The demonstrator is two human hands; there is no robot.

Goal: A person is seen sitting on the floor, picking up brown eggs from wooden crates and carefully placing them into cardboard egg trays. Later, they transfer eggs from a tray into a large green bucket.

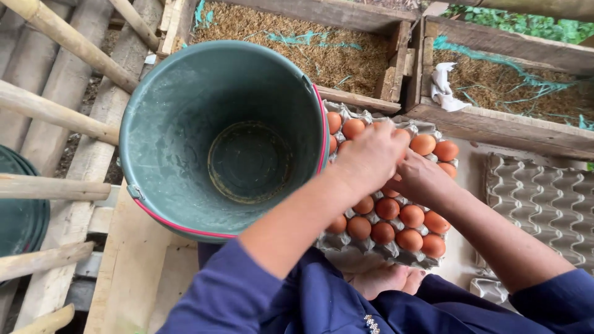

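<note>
Fingers [396, 139] of both hands curled and bunched together over the middle of the egg tray [371, 250]; whatever they pinch is hidden, so can't tell if an egg is actually held. Left hand [370, 156] sits on top, knuckles up, overlapping the right hand [424, 179], which comes in from the lower right; the two touch. Largest item: green plastic bucket [179, 124] with a red rim band, nothing in it, bottom ring visible, standing on the pale wooden planks [127, 272] just left of the tray, its rim overlapping the tray's left edge. Behind it, two wooden nest boxes [495, 127] filled with rice husk and strands of green string; a crumpled white rag [445, 86] lies in the right box near its left wall. Bamboo poles [55, 114] cross the left side, over slatted flooring. Blue sleeves [247, 297] fill the bottom edge. Spare grey pulp tray [544, 198], no eggs, lies flat at the far right, well apart from the bucket. Loaded tray sits between bucket and spare tray, in front of the boxes. Brown eggs [396, 226] fill its near rows and far rows; middle rows are covered by the hands. Bare toes [387, 278] show just under the tray's near edge.
</note>
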